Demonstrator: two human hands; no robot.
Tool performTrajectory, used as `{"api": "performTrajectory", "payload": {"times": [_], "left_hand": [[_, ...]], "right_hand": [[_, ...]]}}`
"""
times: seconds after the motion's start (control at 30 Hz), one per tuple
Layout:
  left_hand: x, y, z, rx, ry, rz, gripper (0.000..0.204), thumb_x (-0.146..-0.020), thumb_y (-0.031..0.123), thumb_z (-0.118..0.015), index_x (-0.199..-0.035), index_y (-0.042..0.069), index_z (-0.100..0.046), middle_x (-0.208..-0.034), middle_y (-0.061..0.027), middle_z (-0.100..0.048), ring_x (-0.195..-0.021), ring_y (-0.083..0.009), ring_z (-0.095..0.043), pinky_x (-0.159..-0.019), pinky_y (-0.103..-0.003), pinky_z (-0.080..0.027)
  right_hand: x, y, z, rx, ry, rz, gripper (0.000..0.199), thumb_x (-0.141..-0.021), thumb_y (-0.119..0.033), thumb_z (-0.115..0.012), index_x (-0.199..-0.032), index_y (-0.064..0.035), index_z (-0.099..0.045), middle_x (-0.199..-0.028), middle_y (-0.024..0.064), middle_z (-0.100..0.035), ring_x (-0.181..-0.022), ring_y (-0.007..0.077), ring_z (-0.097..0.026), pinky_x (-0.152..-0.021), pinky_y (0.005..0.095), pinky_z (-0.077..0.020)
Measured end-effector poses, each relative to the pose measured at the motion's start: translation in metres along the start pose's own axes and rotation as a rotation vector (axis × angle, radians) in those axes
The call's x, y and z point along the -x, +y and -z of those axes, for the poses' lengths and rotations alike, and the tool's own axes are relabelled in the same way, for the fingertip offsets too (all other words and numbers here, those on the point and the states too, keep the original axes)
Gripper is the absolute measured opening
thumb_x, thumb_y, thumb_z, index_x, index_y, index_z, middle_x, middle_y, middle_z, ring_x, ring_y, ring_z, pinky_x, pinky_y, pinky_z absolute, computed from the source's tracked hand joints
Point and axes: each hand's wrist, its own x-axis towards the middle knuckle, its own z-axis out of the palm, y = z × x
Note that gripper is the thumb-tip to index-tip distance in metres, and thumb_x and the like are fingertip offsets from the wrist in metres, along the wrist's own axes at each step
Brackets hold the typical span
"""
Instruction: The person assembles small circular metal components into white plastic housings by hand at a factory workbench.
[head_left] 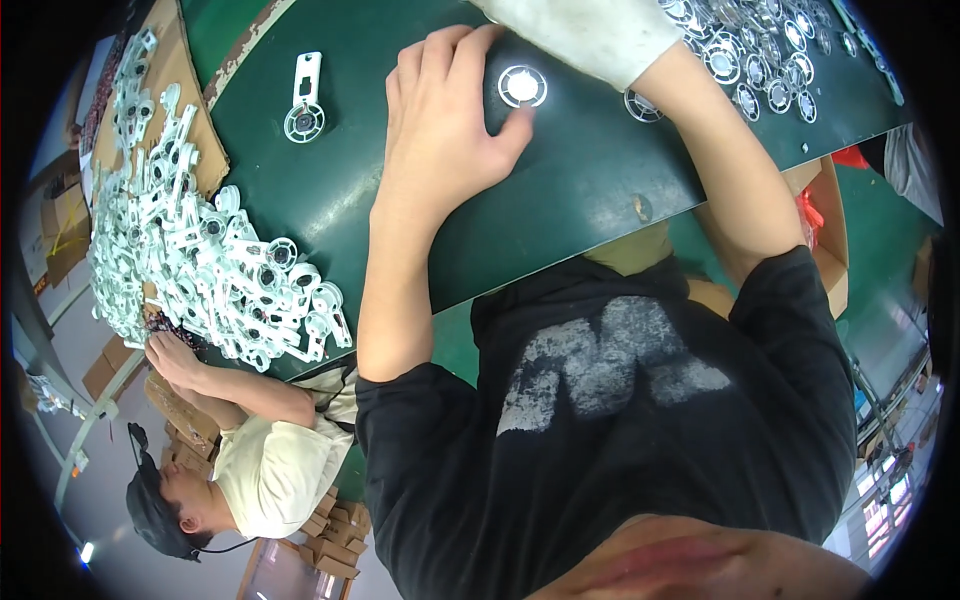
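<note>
My left hand (440, 130) is bare and rests on the dark green tabletop (600, 150), its fingers extended toward the far side and its thumb spread apart. The thumb tip lies at the near edge of a round silver spoked disc (522, 86) with a bright centre. My right hand (590, 40) wears a white glove and reaches across from the right, beyond the disc. Its fingers are cut off by the upper edge. Another spoked disc (643, 107) shows partly beside my right wrist. Left of my left hand lies a white handle-shaped piece (306, 85) with a spoked ring at its near end.
A large heap of pale handle-shaped parts (210, 240) covers the table's left end, by a cardboard sheet (195, 90). Many spoked discs (760, 65) are piled at the far right. A co-worker (270, 450) sits at the left, hands at the heap. A cardboard box (825, 235) stands below the right edge.
</note>
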Motion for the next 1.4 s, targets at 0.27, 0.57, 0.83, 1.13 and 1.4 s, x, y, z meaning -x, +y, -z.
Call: {"api": "performTrajectory", "payload": {"times": [0.27,0.57,0.83,1.13,1.4], "left_hand": [[0.005,0.0,-0.012,-0.144,-0.026,0.002,0.049,-0.074,0.022,-0.086,-0.119,0.011,-0.07,-0.117,-0.0067,-0.061,-0.107,-0.0291,-0.057,-0.095,-0.041,-0.046],[0.0,-0.005,-0.005,-0.087,0.097,0.039,0.045,-0.079,0.018,-0.082,-0.121,0.008,-0.068,-0.118,-0.0082,-0.062,-0.109,-0.0298,-0.059,-0.092,-0.042,-0.05],[-0.011,-0.013,0.035,0.034,0.334,0.088,0.039,-0.088,0.011,-0.077,-0.125,0.002,-0.066,-0.117,-0.0143,-0.062,-0.097,-0.0273,-0.064,-0.086,-0.037,-0.053],[-0.008,-0.007,0.037,0.038,0.338,0.012,0.055,-0.077,0.003,-0.08,-0.129,0.0,-0.064,-0.121,-0.0173,-0.062,-0.106,-0.0326,-0.063,-0.092,-0.039,-0.051],[-0.01,-0.006,0.035,0.288,0.319,0.112,0.05,-0.08,-0.002,-0.078,-0.128,-0.001,-0.065,-0.123,-0.0176,-0.068,-0.103,-0.0294,-0.07,-0.09,-0.033,-0.055]], "right_hand": [[-0.001,0.005,-0.004,-0.003,0.033,0.04,0.03,-0.088,-0.025,-0.065,-0.11,-0.0043,-0.069,-0.097,0.0227,-0.071,-0.091,0.0425,-0.069,-0.08,0.0469,-0.0555],[0.0,0.02,-0.01,0.024,0.067,0.161,0.029,-0.091,-0.024,-0.064,-0.11,-0.0022,-0.068,-0.095,0.0246,-0.07,-0.092,0.0437,-0.068,-0.081,0.0474,-0.0546],[0.003,0.016,-0.008,0.277,0.059,0.156,0.028,-0.089,-0.023,-0.065,-0.108,-0.0029,-0.069,-0.091,0.0233,-0.071,-0.087,0.0424,-0.069,-0.078,0.0486,-0.0558],[0.009,-0.005,-0.003,0.284,-0.135,0.242,0.017,-0.088,-0.023,-0.067,-0.097,-0.0087,-0.071,-0.075,0.0177,-0.069,-0.07,0.0389,-0.07,-0.063,0.0476,-0.0562],[0.014,-0.006,-0.003,0.117,-0.013,0.353,0.02,-0.088,-0.026,-0.069,-0.097,-0.0081,-0.07,-0.076,0.0171,-0.07,-0.071,0.0387,-0.07,-0.065,0.0471,-0.0564]]}}
